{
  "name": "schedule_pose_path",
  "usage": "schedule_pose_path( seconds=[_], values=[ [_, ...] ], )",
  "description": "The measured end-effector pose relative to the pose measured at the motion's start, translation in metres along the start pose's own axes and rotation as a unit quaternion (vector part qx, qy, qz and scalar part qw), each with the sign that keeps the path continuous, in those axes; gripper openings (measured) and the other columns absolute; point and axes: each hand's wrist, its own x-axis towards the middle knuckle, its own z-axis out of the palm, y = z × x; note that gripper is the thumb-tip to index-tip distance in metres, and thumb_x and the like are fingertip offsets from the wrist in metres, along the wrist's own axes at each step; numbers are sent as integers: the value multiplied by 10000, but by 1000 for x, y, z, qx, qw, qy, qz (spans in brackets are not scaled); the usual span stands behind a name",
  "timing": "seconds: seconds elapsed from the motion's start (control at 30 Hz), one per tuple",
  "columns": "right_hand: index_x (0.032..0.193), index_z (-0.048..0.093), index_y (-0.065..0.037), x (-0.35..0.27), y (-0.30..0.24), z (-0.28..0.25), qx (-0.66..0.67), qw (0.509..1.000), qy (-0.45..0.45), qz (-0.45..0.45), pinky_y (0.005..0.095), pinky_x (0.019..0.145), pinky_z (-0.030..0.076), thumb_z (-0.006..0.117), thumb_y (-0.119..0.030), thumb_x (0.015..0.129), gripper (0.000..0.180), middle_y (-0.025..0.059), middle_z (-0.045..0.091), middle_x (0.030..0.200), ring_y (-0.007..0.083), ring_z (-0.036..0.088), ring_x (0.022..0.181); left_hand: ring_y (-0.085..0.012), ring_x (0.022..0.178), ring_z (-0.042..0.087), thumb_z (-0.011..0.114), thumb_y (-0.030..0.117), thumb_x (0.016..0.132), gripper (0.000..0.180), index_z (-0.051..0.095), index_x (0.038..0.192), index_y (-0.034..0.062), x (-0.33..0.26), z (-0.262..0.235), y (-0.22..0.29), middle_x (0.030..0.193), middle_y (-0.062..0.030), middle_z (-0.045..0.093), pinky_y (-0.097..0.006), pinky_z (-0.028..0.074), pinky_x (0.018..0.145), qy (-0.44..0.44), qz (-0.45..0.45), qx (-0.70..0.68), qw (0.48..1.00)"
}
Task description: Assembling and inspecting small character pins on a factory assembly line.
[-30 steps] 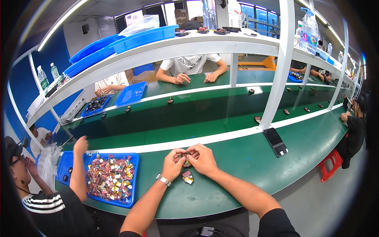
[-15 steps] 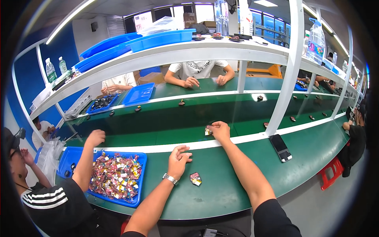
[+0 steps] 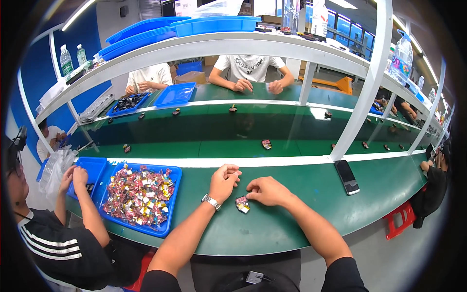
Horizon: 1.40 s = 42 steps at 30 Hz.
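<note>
On the green tabletop in front of me lies a small flat part (image 3: 242, 204), dark with pink, white and yellow patches. My right hand (image 3: 269, 191) is just above and right of it, thumb at its upper right edge, index finger held apart from the thumb. My left hand (image 3: 224, 184) hovers to the part's upper left, its fingers loosely curled and no object visible in it. Beyond the white rail, a similar part (image 3: 266, 144) rests on the green belt.
To my left, a blue tray (image 3: 171, 214) is heaped with similar parts; a person in a black sleeve (image 3: 53, 248) works beside it. A phone (image 3: 346, 176) lies to the right near a white post (image 3: 362, 87). A shelf (image 3: 219, 47) crosses above the belt.
My right hand has left the part on the belt and come back to the one on the tabletop. The neighbour's hand has drawn back from the belt. The view has shifted slightly.
</note>
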Motion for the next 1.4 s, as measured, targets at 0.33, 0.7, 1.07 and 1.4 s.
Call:
schedule_pose_path(
  seconds=[0.33,0.7,1.07,1.4],
  values=[
    [940,633,-9,-2,7,8,109,994,30,-11,309,702,513,721,-156,843,197,74,683,824,159,643,739,-136,824,635,537,69,947,261,557,1185,-35,-6,-5,12,1072,-138,666,-268,536,719,-129,-35,7,991],
    [950,627,-16,1,11,13,35,950,292,-104,351,687,528,708,-79,802,181,94,618,911,232,626,778,-183,1035,643,547,117,980,409,466,1365,4,-16,7,25,1170,-107,622,-328,568,896,-193,-145,-130,962],
    [898,636,-50,7,16,21,-134,919,318,-191,376,704,536,673,-113,813,112,58,613,918,254,624,838,-195,1058,632,502,100,994,384,462,1357,-17,-16,9,23,1153,-100,620,-378,543,950,-170,-155,-164,959],
    [876,616,-64,2,16,1,-57,943,238,-225,376,768,519,681,-51,769,126,44,570,972,247,585,941,-212,1062,637,511,81,985,385,449,1346,-37,-16,7,23,1130,-108,628,-393,546,960,-177,-167,-201,949]
  ],
)
